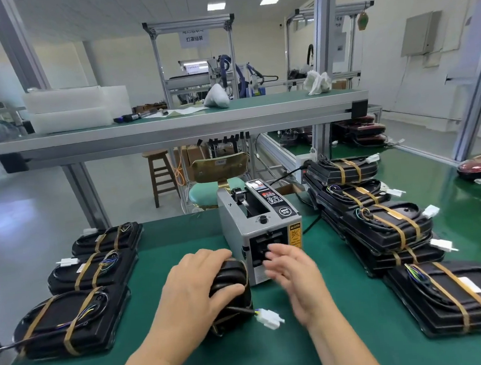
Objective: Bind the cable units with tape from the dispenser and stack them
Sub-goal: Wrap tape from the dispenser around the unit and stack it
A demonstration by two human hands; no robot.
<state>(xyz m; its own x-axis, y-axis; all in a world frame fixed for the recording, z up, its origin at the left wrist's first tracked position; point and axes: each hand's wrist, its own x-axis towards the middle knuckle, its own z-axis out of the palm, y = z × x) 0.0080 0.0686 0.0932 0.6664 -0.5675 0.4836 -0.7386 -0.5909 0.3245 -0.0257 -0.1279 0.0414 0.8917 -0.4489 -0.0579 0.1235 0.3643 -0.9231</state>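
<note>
- The unit (234,274) in hand stands on edge on the desk (181,245), just in front of the dispenser (254,224). Judged purpose: the upright pose leaves both faces free for tape to pass round it.
- The left hand (196,291) covers the unit's top and near face, thumb pressed across the front. Its grip is clamped on the unit, steadying it where it would otherwise tip.
- The right hand (294,276) hangs at the dispenser's slot (268,244). Its grip is apart, fingers spread and holding nothing. It is blurred, and no tape strip can be made out at the fingertips.
- The unit's plug (270,319) lies loose on the desk to its right, clear of the band area.
- Whether this unit already carries a band cannot be told for certain.
- Three taped units (93,271) lie in a row at the left, each with two tan bands.
- A pile (382,222) of banded units sits at the right, overlapping one another.
- The dispenser stands between the two groups, within reach of either hand.
- Judgement: taping step in hand; stacking of this unit not yet done.
</note>
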